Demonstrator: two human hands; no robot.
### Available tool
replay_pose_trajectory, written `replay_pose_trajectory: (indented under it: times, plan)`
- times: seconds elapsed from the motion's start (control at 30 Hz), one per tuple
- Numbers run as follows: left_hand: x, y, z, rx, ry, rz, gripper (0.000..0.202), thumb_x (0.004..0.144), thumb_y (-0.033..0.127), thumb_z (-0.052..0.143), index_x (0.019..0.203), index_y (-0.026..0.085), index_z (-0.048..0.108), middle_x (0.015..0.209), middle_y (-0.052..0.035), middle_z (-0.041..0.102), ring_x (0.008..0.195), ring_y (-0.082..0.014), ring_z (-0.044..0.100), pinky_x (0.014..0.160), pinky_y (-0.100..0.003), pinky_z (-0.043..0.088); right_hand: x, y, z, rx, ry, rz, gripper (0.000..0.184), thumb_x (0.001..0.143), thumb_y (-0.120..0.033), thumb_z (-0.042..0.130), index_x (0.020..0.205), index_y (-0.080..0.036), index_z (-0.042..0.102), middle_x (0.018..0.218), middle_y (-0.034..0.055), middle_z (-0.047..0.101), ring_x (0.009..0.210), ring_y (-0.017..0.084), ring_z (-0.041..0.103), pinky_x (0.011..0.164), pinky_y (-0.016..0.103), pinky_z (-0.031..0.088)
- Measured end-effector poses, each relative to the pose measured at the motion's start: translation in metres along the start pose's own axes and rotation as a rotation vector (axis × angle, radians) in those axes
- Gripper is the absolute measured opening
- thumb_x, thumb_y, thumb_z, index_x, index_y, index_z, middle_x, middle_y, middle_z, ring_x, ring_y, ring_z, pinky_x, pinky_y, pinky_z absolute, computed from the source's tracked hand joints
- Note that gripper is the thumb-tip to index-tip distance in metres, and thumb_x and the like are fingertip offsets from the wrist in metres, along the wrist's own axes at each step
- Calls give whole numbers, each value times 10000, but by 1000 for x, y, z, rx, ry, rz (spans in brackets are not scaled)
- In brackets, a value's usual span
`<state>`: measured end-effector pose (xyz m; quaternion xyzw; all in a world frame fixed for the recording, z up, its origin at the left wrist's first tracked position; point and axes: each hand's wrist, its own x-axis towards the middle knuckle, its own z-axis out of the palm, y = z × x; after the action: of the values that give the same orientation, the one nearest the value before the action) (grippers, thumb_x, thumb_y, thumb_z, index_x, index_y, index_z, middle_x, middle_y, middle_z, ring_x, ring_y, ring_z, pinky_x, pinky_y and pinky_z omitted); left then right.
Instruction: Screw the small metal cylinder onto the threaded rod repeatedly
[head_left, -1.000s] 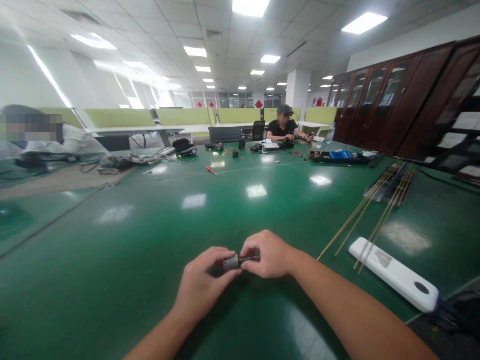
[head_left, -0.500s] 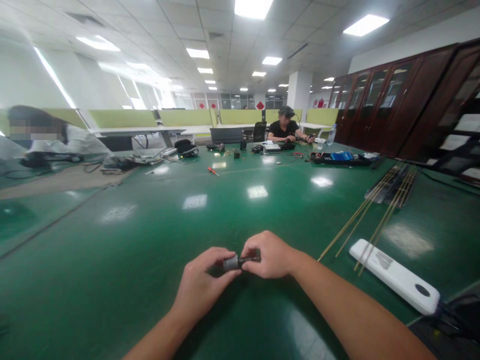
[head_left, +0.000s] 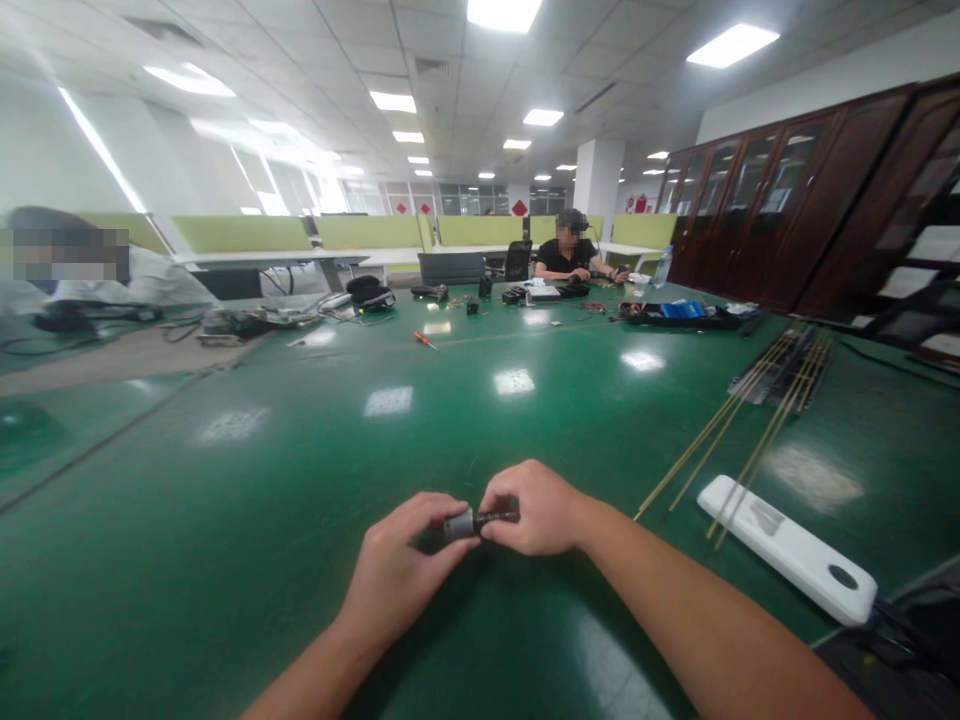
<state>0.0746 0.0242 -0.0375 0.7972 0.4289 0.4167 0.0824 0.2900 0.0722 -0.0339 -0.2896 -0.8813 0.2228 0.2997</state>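
Broad, glossy green surface (head_left: 315, 440), filling most of the lower view. At its far side, a seated person (head_left: 568, 262) in a dark top. To the right, long thin sticks (head_left: 731, 404), with some ends appearing to cross a white case (head_left: 787, 550). Low in the centre, left hand (head_left: 397, 565), thumb and finger pinching a grey cylinder (head_left: 459, 525) from opposite sides. Facing it, right hand (head_left: 545, 508), thumb and fingertips gathered around a dark rod (head_left: 496, 517). Farther off, well apart from both hands, a red screwdriver (head_left: 424, 341). Cylinder between the hands, over the near part of the surface, lying roughly sideways; rod pointing into its right end. Too small to tell: rod joined to the cylinder, or merely touching.

For good handling, best to brace the cylinder firmly by its sides, fingers clear of the meeting place. Keep the rod in line with the cylinder, never tilted. Work from the fingertips, gently and evenly, and ease off at any binding instead of forcing.
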Motion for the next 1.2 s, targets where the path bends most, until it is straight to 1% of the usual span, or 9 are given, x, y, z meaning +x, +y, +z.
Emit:
replay_pose_trajectory:
  times: [0.37,0.87,1.03,1.2]
  plan:
    - [-1,-3,0,2,-5,-9,221,768,288,776,970,234,705,934,-18,717,834,-171,690,756,-256,559,0,-1,-1,6,5,14,120,744,-247,697,833,-170,721,726,8,683,637,123,595,599,215,413]
    - [-1,-4,-1,5,-13,-26,216,776,282,766,975,227,703,945,-26,717,848,-180,687,772,-272,558,0,-2,-2,8,14,22,111,738,-240,705,825,-173,722,733,10,684,646,128,600,608,218,418]
    - [-2,-5,-2,10,-10,-25,216,775,305,762,967,223,707,937,-36,719,839,-189,688,754,-279,563,0,-2,-2,12,1,37,112,739,-243,706,828,-177,723,733,10,685,648,129,599,619,223,423]
    - [-1,-5,-2,9,-9,-16,215,778,300,766,972,234,702,946,-23,718,849,-178,686,769,-270,558,0,-2,-3,19,7,29,107,739,-239,704,822,-176,724,736,10,686,648,127,598,615,222,419]
